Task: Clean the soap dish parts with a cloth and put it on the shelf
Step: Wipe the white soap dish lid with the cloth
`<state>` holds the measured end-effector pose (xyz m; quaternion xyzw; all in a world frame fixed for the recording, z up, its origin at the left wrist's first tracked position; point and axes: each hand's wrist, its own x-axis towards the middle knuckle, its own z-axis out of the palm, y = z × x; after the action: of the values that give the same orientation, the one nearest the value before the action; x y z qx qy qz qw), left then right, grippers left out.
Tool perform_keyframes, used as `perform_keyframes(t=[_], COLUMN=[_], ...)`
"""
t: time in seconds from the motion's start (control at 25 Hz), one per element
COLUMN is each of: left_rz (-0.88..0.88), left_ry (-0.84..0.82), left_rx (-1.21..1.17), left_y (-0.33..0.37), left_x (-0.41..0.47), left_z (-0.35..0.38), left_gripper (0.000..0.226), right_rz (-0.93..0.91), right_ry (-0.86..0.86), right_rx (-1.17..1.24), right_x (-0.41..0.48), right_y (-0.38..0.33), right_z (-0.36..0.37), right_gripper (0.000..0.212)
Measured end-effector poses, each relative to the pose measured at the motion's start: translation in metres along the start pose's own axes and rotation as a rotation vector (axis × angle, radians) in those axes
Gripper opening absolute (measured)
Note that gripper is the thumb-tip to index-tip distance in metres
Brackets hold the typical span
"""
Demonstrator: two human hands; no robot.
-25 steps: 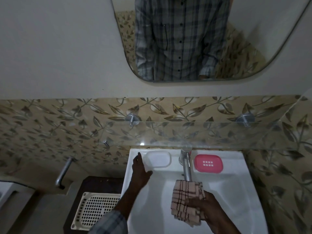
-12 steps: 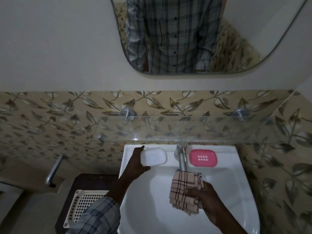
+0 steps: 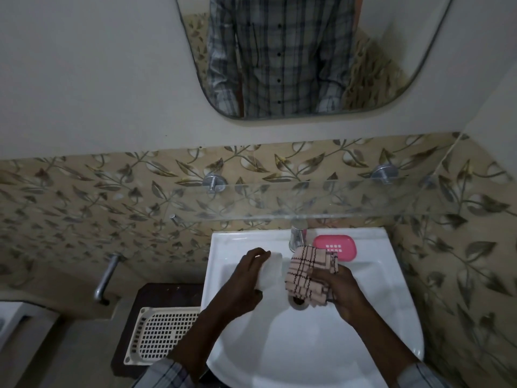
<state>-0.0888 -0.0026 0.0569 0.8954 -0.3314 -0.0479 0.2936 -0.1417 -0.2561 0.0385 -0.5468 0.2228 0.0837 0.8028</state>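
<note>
My left hand (image 3: 246, 278) grips the white soap dish part (image 3: 271, 271) and holds it over the basin of the white sink (image 3: 386, 289). Beside it, my right hand (image 3: 340, 292) clutches a bunched pink checked cloth (image 3: 307, 271), whose left edge touches the white part. The pink soap dish part (image 3: 335, 246), with a block of small drain holes, lies on the sink's back ledge to the right of the tap (image 3: 297, 236); the cloth hides its lower left corner. A glass shelf (image 3: 349, 201) on metal brackets spans the tiled wall above the sink.
A mirror (image 3: 307, 57) hangs above the shelf. Left of the sink, a cream perforated tray (image 3: 158, 336) rests on a dark stand. A metal handle (image 3: 107, 278) juts from the wall further left. The drain (image 3: 298, 302) shows below the cloth.
My left hand has lifted the white part off the back ledge and brought it over the basin. My right hand has raised the cloth up against it.
</note>
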Motion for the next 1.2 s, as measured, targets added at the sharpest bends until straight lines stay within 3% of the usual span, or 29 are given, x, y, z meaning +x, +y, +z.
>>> perform_keyframes(t=[0.28, 0.4, 0.68, 0.92, 1.12, 1.2], left_rz=[0.294, 0.373, 0.376, 0.199, 0.218, 0.095], left_ry=[-0.119, -0.089, -0.063, -0.121, -0.04, 0.021], left_rx=[0.349, 0.484, 0.549, 0.255, 0.121, -0.059], left_y=[0.03, 0.033, 0.048, 0.048, 0.038, 0.035], left_x=[0.003, 0.005, 0.012, 0.005, 0.001, 0.003], left_z=[-0.002, -0.012, -0.033, -0.032, -0.025, -0.025], left_gripper=[0.098, 0.095, 0.1, 0.112, 0.084, 0.084], right_rz=[0.03, 0.028, 0.063, 0.054, 0.035, 0.037], right_ry=[0.018, 0.01, -0.02, -0.038, -0.016, 0.022], right_rx=[0.091, 0.089, 0.088, 0.122, 0.088, 0.106], right_x=[-0.008, -0.013, -0.017, -0.017, -0.024, -0.026], right_y=[0.003, 0.001, -0.003, -0.005, -0.002, -0.001], right_z=[-0.004, -0.008, -0.013, -0.007, -0.002, 0.002], right_gripper=[0.033, 0.032, 0.04, 0.037, 0.033, 0.032])
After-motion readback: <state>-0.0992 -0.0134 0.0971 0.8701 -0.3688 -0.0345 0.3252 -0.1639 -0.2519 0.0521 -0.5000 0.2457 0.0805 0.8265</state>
